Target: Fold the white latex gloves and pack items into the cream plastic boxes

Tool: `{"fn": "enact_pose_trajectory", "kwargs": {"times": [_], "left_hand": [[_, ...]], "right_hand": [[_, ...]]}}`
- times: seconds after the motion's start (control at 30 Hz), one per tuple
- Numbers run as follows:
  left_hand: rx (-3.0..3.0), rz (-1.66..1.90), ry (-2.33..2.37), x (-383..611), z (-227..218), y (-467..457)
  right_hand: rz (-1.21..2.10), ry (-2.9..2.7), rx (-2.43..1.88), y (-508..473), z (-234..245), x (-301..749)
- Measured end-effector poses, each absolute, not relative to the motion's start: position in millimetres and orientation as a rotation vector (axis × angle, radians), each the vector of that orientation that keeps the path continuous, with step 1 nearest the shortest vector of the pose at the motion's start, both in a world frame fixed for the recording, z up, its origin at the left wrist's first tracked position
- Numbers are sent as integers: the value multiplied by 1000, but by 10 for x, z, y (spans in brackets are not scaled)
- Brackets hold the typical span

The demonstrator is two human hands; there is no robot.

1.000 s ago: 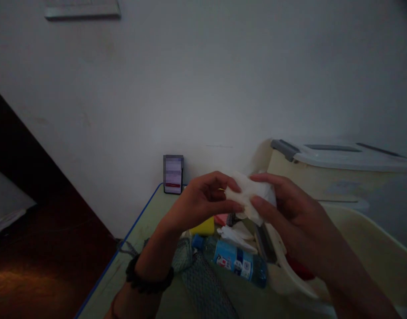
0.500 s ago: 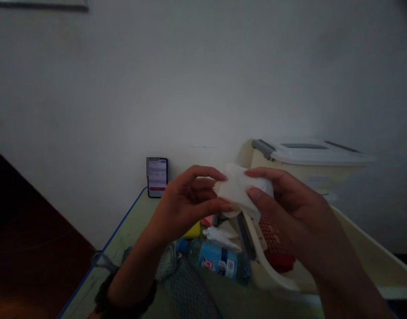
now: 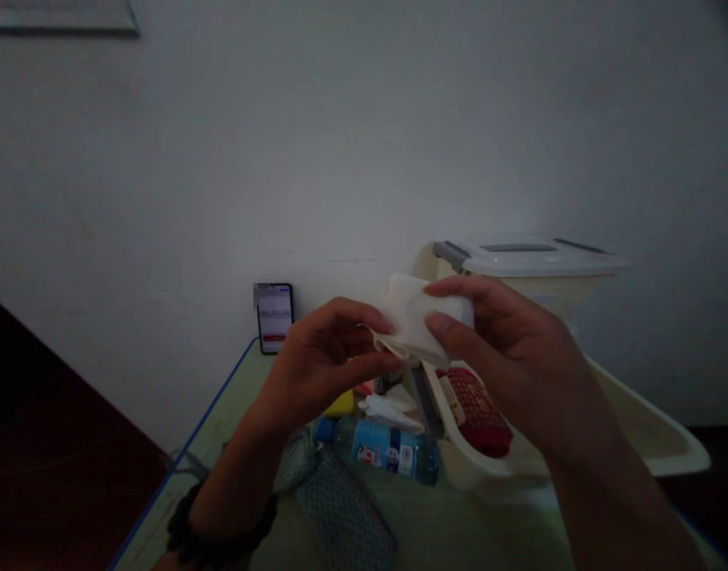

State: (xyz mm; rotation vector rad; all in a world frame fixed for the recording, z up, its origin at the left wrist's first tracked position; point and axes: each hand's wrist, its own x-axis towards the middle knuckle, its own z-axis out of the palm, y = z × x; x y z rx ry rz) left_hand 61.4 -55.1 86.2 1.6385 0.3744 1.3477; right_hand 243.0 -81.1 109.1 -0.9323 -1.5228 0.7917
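A white folded sheet (image 3: 415, 313) is held up between both hands, above the far part of the desk (image 3: 230, 404) and close to the near left end of an open cream box (image 3: 631, 424); whether it is paper or cloth cannot be told. Its lower left edge, where loose layers are shown, is pinched by the thumb and forefinger of the left hand (image 3: 328, 369). The right end is gripped by the right hand (image 3: 512, 349), with thumb and forefinger laid on the facing side; the other fingers are partly hidden.

The step in hand is judged to be the neatening of the fold. It would best be done with the right end held firm while the open layers are drawn level and pressed flat from the left. Only a light pinch should be used, since thin layers could be creased or slipped apart. The sheet is best kept clear of the bottle (image 3: 379, 450) and the red item (image 3: 477, 416) in the box below
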Motion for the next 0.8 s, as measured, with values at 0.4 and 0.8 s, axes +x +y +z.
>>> {"fn": "enact_pose_trajectory", "kwargs": {"times": [0.4, 0.8], "left_hand": [[1444, 1233, 585, 533, 979, -628], [1509, 1124, 626, 591, 974, -541]], "right_hand": [[605, -1659, -958, -946, 1135, 2284], [63, -1802, -1110, -898, 1139, 2379]]}}
